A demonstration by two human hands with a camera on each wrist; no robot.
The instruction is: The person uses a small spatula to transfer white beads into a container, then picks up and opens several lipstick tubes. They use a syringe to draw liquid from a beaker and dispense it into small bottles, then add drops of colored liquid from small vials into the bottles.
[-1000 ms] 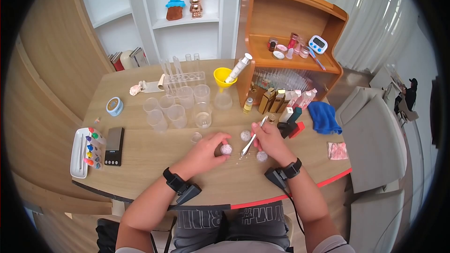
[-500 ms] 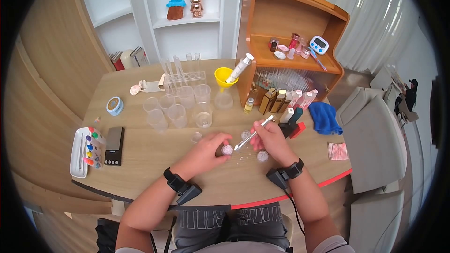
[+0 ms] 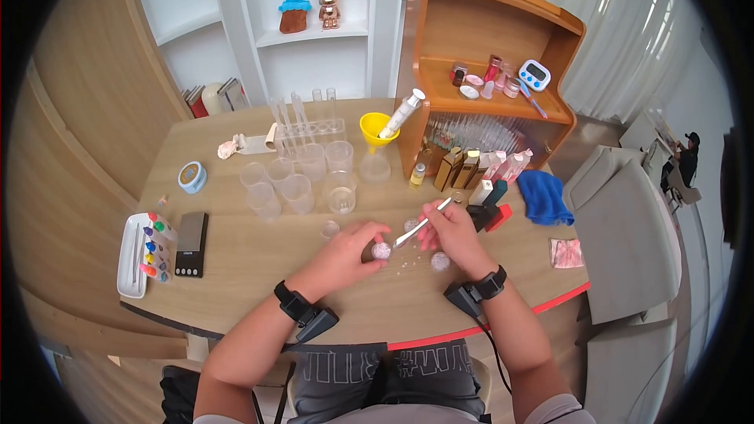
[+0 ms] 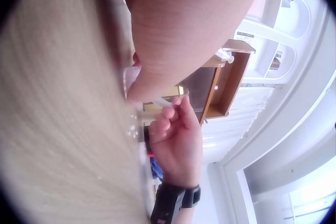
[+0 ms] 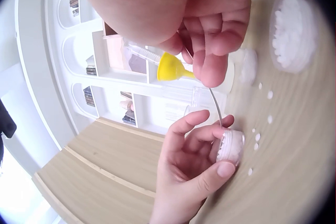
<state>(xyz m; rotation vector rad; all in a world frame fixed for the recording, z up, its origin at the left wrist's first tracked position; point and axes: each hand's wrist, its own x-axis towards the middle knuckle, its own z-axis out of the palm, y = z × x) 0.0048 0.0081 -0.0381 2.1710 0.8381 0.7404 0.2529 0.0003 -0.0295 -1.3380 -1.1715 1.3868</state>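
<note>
The left hand (image 3: 339, 257) holds a small clear round container (image 5: 231, 147) of white granules between thumb and fingers, standing on the table. Pinched in the right hand (image 3: 455, 238) is a thin metal spatula (image 3: 411, 234), whose lower end reaches the rim of that container in the right wrist view. Two similar containers stand by the right hand: one (image 3: 440, 261) below it, the other (image 3: 411, 225) partly behind the spatula. Loose white granules (image 5: 270, 95) lie on the wood between them. In the left wrist view the held container is mostly hidden behind the left hand (image 4: 173, 29).
Clear beakers (image 3: 298, 194), a test tube rack (image 3: 322, 130) and a yellow funnel (image 3: 378, 129) on a flask stand farther back. A black scale (image 3: 191, 245) and a white tray (image 3: 132, 267) are at left. Small boxes (image 3: 469, 170) and a blue cloth (image 3: 543, 196) are at right.
The right hand has brought the spatula's lower end left and up, from the table between the containers to beside the held one. The left hand has barely moved.
</note>
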